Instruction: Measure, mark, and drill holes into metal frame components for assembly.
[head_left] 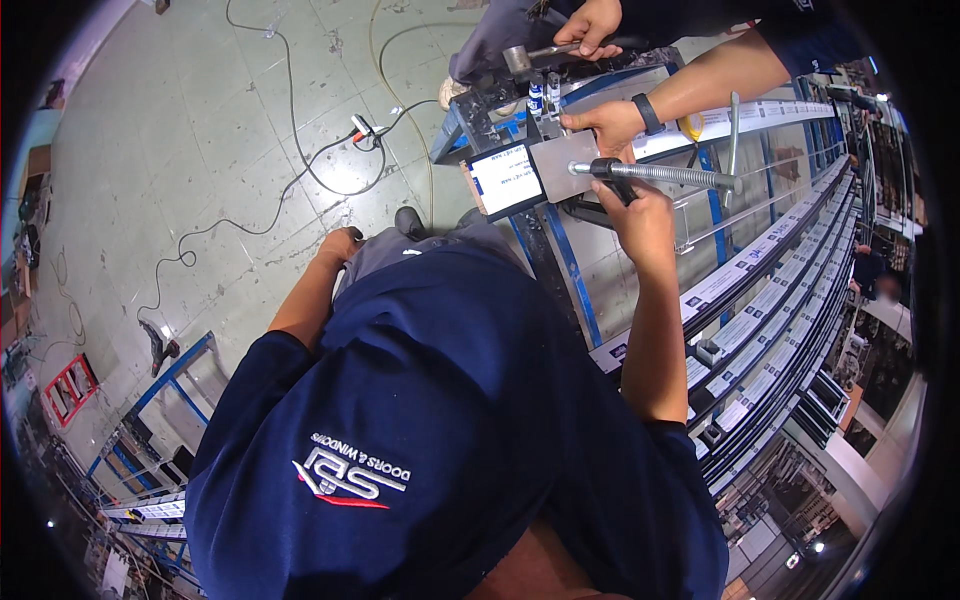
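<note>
My right hand (643, 222) is closed around the black body of a screw clamp (612, 172), with its threaded rod (680, 176) pointing right and a bar handle (734, 140) crossing the rod's end. Beside the clamp lie a grey plate (565, 165) and the end of a profile with white film (505, 182). My left hand (343, 243) rests against my grey trouser leg, its fingers mostly hidden. Across from me, a co-worker's hand (608, 122) with a dark wristband touches the plate near the clamp. That person's other hand (592, 25) grips a hammer (519, 60).
Blue metal stands (570, 265) carry the work. Several long film-covered profiles (745, 275) lie on my right. A yellow tape measure (691, 126) sits near the co-worker's forearm. Cables (290, 130) and a plug connector (364, 130) trail over the tiled floor; a power drill (157, 345) lies at left.
</note>
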